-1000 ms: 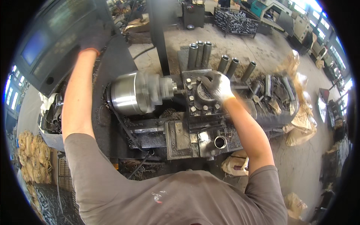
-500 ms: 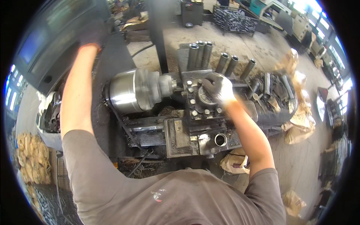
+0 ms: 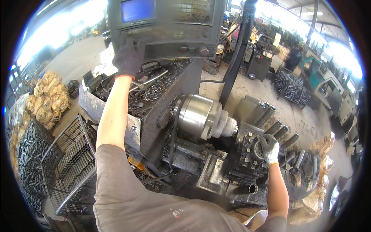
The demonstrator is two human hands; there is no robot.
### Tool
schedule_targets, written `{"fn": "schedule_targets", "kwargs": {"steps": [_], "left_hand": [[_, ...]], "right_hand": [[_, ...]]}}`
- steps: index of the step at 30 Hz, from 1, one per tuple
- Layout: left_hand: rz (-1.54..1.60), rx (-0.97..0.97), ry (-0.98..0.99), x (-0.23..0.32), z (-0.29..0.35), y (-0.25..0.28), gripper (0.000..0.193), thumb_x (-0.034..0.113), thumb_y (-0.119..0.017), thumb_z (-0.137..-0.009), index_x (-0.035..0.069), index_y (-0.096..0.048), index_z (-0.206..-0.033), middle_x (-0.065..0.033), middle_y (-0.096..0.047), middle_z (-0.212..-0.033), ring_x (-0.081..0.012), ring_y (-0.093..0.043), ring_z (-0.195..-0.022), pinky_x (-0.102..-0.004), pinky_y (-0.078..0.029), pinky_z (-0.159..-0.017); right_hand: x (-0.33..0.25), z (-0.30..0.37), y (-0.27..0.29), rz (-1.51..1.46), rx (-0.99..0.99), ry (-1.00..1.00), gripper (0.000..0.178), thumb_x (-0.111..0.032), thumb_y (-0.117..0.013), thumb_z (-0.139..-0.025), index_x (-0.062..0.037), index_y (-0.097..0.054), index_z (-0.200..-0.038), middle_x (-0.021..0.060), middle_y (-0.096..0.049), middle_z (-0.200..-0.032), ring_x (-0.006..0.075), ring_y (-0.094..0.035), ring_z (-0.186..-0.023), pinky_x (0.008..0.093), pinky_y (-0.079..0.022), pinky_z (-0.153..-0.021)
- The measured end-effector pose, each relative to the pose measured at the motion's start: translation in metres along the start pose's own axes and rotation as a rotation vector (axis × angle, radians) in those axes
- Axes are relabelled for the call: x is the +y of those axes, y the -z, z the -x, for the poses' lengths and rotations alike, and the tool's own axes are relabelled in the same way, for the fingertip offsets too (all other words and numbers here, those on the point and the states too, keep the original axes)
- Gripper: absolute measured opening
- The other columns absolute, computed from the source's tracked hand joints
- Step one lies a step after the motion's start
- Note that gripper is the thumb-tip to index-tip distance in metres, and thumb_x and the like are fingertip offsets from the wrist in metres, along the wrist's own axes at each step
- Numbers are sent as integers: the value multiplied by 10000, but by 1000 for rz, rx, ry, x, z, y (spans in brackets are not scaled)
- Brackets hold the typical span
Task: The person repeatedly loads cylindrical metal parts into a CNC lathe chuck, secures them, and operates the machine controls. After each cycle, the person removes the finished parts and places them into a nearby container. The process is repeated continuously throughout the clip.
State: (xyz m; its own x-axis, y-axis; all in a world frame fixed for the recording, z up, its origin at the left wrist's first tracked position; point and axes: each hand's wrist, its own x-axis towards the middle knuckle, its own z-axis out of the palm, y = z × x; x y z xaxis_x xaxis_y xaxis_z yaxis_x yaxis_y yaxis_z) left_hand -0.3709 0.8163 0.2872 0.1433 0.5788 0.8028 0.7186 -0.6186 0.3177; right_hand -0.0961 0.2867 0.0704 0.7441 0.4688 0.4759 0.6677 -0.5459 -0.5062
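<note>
One silver chuck (image 3: 195,115), a stepped metal cylinder, sits at the middle of the scene, and we place everything else by it.

To the right of the chuck and a little nearer the wearer is a dark, square tool post (image 3: 247,159) with bolts around a round hub (image 3: 255,150). The right hand (image 3: 269,149), in a grey and white glove, lies at the right side of this hub with its fingers bent over it; we cannot tell whether they grip it.

Beyond the chuck and to its left, the left hand (image 3: 129,58), in a dark glove with an orange cuff, reaches up with its fingers parted. Directly behind those fingers we see the lower part of a dark control panel (image 3: 170,34) with a blue screen (image 3: 137,9); we cannot tell whether the fingertips touch it.

Between the left hand and the chuck, metal chips (image 3: 158,92) and a long bar (image 3: 156,78) lie on a dark surface. To the chuck's right, past the tool post, six metal tubes (image 3: 266,116) stand in two groups of three. Nearer the wearer and right of the chuck is one short, open-ended tube (image 3: 252,188). Left of the chuck, on the wearer's side, a mesh basket (image 3: 79,189) holds rows of metal rods (image 3: 73,162).
</note>
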Motion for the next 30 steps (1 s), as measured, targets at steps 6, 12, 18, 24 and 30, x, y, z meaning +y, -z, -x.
{"fn": "schedule_targets", "kwargs": {"steps": [6, 12, 18, 24, 30], "left_hand": [[-65, -146, 17, -20, -19, -16, 584, 605, -410, -1081, 143, -675, -1323, -97, -436, -1691, -389, -636, -1333, -538, -529, -1056], [24, -96, -184, 43, -25, -3, 536, 585, -470, -1064, 207, -625, -1412, -149, -430, -1689, -408, -569, -1420, -566, -490, -1097], [48, -167, -255, 128, -76, 2, 652, 598, -445, -1058, 148, -558, -1515, -179, -521, -1618, -402, -627, -1363, -601, -473, -1095], [-225, -251, -340, 143, -101, -9, 696, 593, -456, -1045, 110, -534, -1539, -149, -554, -1588, -416, -682, -1263, -614, -499, -1030], [370, 38, -267, 92, -30, -9, 496, 563, -538, -1036, 124, -625, -1248, -164, -607, -1479, -453, -720, -1130, -611, -535, -943]], "right_hand": [[4, -1, -2, 12, -25, -10, 268, -270, -734, -947, -17, -796, -1011, 199, -773, -990, 360, -751, -925, 418, -566, -843], [-5, 0, 0, 22, -16, -73, 286, -289, -726, -938, -21, -800, -1003, 193, -780, -1006, 356, -755, -935, 424, -567, -851], [-10, 1, 5, -17, -30, -78, 273, -279, -717, -936, -32, -808, -1008, 194, -780, -1014, 360, -751, -974, 427, -566, -884], [-9, 1, 4, 33, -36, -54, 272, -274, -722, -948, -27, -805, -1023, 202, -780, -982, 360, -755, -922, 422, -569, -853], [-3, -1, 2, -47, -17, -48, 276, -287, -742, -939, -18, -800, -965, 203, -765, -966, 386, -738, -935, 443, -568, -859]]}}
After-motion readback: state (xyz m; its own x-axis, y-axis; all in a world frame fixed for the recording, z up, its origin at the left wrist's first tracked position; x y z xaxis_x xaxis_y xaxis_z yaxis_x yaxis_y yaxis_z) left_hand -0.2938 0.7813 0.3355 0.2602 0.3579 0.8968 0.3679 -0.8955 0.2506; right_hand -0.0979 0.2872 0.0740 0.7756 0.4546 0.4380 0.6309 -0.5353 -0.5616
